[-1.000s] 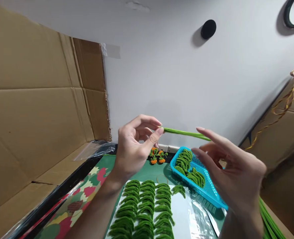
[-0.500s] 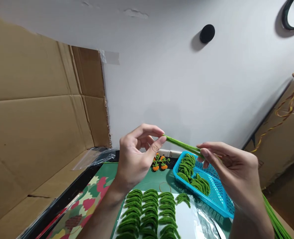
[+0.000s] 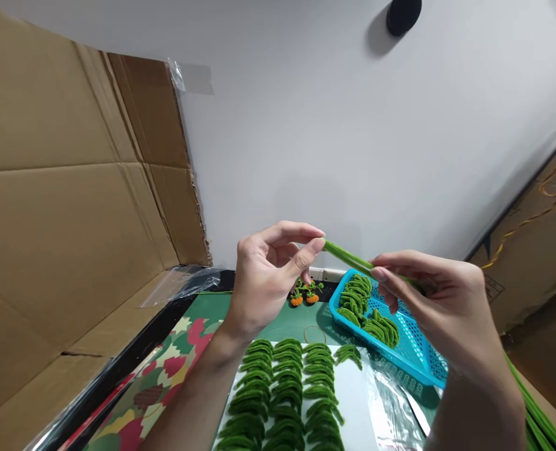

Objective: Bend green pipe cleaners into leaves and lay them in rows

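Note:
A green pipe cleaner [image 3: 347, 257], doubled into two strands side by side, is stretched between my hands in front of the wall. My left hand [image 3: 271, 269] pinches its left end between thumb and forefinger. Further right, my right hand [image 3: 435, 294] grips the strands with thumb and fingers, and part of the length runs back behind them. Below lie rows of curved green fuzzy pieces [image 3: 287, 391] on a white sheet [image 3: 355, 413]. More such pieces fill part of a blue plastic basket [image 3: 412, 341] beneath my right hand.
Small orange pumpkin shapes on green stems [image 3: 304, 299] lie at the back of the green cutting mat [image 3: 272, 331]. A rubber band [image 3: 315, 335] sits near the sheet. Long green stems [image 3: 538, 410] lie at lower right. Cardboard [image 3: 61, 238] stands at left; a patterned cloth [image 3: 165, 376] lies in front.
The span between my hands is shorter: my left hand has moved right along with the pipe cleaner's end. Both hands sit slightly higher, and the view has shifted a little.

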Demonstrator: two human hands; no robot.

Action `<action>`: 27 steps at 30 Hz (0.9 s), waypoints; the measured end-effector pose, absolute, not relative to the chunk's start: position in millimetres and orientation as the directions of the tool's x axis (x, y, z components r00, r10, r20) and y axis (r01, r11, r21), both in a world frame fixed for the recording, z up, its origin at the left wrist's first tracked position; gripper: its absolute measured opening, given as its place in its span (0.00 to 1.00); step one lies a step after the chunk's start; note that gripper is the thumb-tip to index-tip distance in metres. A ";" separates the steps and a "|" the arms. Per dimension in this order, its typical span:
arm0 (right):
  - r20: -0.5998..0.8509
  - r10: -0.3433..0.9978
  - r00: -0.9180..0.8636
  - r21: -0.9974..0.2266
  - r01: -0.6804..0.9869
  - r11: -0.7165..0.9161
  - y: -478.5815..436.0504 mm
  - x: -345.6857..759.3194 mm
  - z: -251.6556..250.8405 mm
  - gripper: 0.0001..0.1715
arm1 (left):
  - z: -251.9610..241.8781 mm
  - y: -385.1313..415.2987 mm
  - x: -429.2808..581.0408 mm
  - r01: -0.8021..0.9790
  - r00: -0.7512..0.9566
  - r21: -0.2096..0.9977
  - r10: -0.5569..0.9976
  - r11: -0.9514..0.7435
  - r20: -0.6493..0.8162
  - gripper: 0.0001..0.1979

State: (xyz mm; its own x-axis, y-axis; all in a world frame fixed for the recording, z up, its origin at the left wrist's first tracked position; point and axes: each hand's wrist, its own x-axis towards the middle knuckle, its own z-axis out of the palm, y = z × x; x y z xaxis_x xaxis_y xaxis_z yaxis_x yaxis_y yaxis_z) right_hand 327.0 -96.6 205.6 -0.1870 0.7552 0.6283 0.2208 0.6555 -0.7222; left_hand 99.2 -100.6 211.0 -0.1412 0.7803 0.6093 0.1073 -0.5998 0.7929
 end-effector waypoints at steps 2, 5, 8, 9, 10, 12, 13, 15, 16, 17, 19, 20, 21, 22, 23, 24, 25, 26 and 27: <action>0.646 0.744 -0.169 -0.716 0.205 0.668 -96.2 327.1 203.8 0.04 | 210.9 -100.0 102.1 0.045 -0.150 0.808 0.796 -0.587 0.587 0.12; 0.671 0.724 -0.159 -0.699 0.190 0.689 -96.0 326.4 202.8 0.03 | 209.2 -98.9 107.2 -0.081 -0.128 0.842 0.843 -0.533 0.522 0.14; 0.667 0.723 -0.181 -0.697 0.190 0.691 -97.4 325.0 204.1 0.04 | 205.9 -97.7 113.1 -0.172 -0.073 0.866 0.883 -0.469 0.464 0.11; 0.662 0.725 -0.191 -0.699 0.192 0.689 -98.2 324.4 204.7 0.04 | 204.8 -97.5 115.0 -0.185 -0.062 0.869 0.888 -0.458 0.455 0.11; 0.655 0.729 -0.202 -0.702 0.195 0.685 -99.0 323.7 205.1 0.04 | 203.7 -97.5 116.9 -0.191 -0.056 0.870 0.890 -0.454 0.452 0.11; 0.636 0.739 -0.225 -0.713 0.197 0.673 -99.9 322.4 205.3 0.05 | 202.3 -97.7 120.0 -0.188 -0.061 0.868 0.888 -0.459 0.457 0.12; 0.622 0.745 -0.240 -0.720 0.197 0.665 -99.7 321.8 205.0 0.06 | 202.0 -97.9 121.1 -0.185 -0.066 0.866 0.885 -0.464 0.460 0.12; 0.591 0.756 -0.281 -0.738 0.192 0.647 -98.3 320.8 203.9 0.07 | 201.8 -98.5 122.2 -0.185 -0.070 0.864 0.883 -0.469 0.465 0.13; 0.576 0.760 -0.302 -0.745 0.190 0.640 -97.1 320.5 203.2 0.08 | 202.0 -98.8 122.3 -0.185 -0.066 0.864 0.883 -0.468 0.464 0.13; 0.562 0.762 -0.321 -0.751 0.189 0.633 -95.8 320.4 202.5 0.08 | 202.2 -99.0 122.0 -0.183 -0.062 0.866 0.885 -0.465 0.462 0.13; 0.530 0.769 -0.358 -0.763 0.194 0.617 -93.2 320.4 201.2 0.10 | 202.6 -99.3 121.0 -0.163 -0.049 0.878 0.892 -0.450 0.449 0.15; 0.510 0.775 -0.374 -0.769 0.204 0.605 -92.1 320.4 200.8 0.11 | 202.7 -99.3 120.5 -0.149 -0.045 0.884 0.896 -0.444 0.442 0.15; 0.489 0.781 -0.389 -0.775 0.216 0.593 -91.5 320.4 200.5 0.12 | 202.8 -99.3 120.1 -0.134 -0.045 0.888 0.898 -0.440 0.439 0.15; 0.465 0.787 -0.406 -0.782 0.229 0.580 -91.1 320.4 200.4 0.12 | 202.7 -99.3 120.0 -0.122 -0.048 0.889 0.897 -0.442 0.440 0.15; 0.443 0.792 -0.421 -0.790 0.235 0.567 -91.1 320.4 200.4 0.12 | 202.6 -99.3 120.0 -0.116 -0.054 0.886 0.894 -0.449 0.446 0.15; 0.426 0.795 -0.432 -0.799 0.234 0.555 -91.4 320.3 200.7 0.12 | 202.4 -99.3 120.2 -0.117 -0.062 0.881 0.889 -0.459 0.454 0.14; 0.414 0.796 -0.442 -0.808 0.225 0.544 -91.9 320.3 201.1 0.12 | 202.3 -99.3 120.6 -0.120 -0.069 0.875 0.883 -0.470 0.465 0.14; 0.406 0.796 -0.450 -0.817 0.212 0.536 -92.5 320.3 201.6 0.11 | 202.3 -99.3 121.0 -0.125 -0.073 0.869 0.878 -0.478 0.473 0.14; 0.401 0.795 -0.455 -0.824 0.201 0.530 -93.1 320.4 202.2 0.10 | 202.3 -99.4 121.6 -0.130 -0.071 0.866 0.875 -0.484 0.478 0.13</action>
